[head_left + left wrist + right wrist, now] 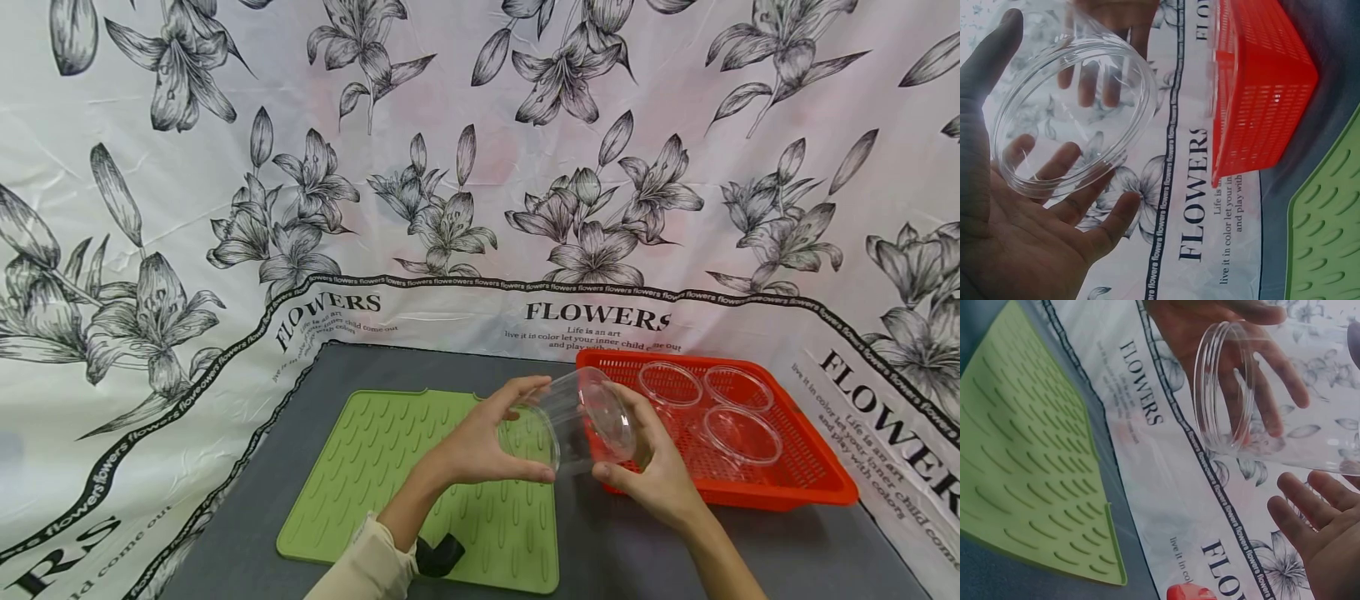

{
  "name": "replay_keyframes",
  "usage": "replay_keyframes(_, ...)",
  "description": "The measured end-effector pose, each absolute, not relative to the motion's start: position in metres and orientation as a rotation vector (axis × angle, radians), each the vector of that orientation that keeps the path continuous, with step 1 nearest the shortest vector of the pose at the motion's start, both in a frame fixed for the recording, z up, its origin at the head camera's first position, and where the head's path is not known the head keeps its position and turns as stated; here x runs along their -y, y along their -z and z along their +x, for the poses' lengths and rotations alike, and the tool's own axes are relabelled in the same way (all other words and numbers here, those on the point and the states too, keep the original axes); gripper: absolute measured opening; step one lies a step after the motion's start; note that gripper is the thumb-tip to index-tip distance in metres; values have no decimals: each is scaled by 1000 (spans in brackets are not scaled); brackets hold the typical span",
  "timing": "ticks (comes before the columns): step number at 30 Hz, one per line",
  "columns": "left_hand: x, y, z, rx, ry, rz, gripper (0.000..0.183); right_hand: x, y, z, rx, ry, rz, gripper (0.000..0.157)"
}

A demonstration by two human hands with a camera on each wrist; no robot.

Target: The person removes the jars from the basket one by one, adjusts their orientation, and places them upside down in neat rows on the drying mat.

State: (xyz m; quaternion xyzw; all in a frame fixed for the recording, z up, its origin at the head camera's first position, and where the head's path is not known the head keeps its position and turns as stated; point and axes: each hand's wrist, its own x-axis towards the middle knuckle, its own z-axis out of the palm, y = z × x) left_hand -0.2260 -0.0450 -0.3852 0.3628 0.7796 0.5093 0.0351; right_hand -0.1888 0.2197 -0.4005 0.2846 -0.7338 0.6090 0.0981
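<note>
Both hands hold a clear plastic jar (pixel 573 425) up in the air, tilted on its side, over the gap between the green mat and the red basket. The left hand (pixel 480 446) grips it around the threaded mouth end, thumb below and fingers above in the head view. At the other end, the right hand (pixel 660 471) holds the jar by its base, thumb and fingers on opposite sides. In the left wrist view the round mouth rim (pixel 1075 119) faces the camera. Screw threads (pixel 1210 387) show in the right wrist view, with the left fingers visible through the clear wall.
A red perforated basket (pixel 795 492) stands at the right, with several clear round containers (pixel 742 435) inside. To the left, a green ridged mat (pixel 375 467) lies on the dark grey table (pixel 240 542). Flower-printed white sheeting (pixel 450 317) surrounds the table's back and sides.
</note>
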Motion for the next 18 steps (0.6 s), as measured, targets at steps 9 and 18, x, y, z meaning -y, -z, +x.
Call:
replay_keyframes(9, 46, 388, -224, -2376, -1599, 1089, 102, -213, 399, -189, 2051, -1966, 934, 86)
replay_keyframes(18, 47, 397, -223, -2363, -1619, 1082, 102, -210, 402, -186, 2008, -2078, 962, 82)
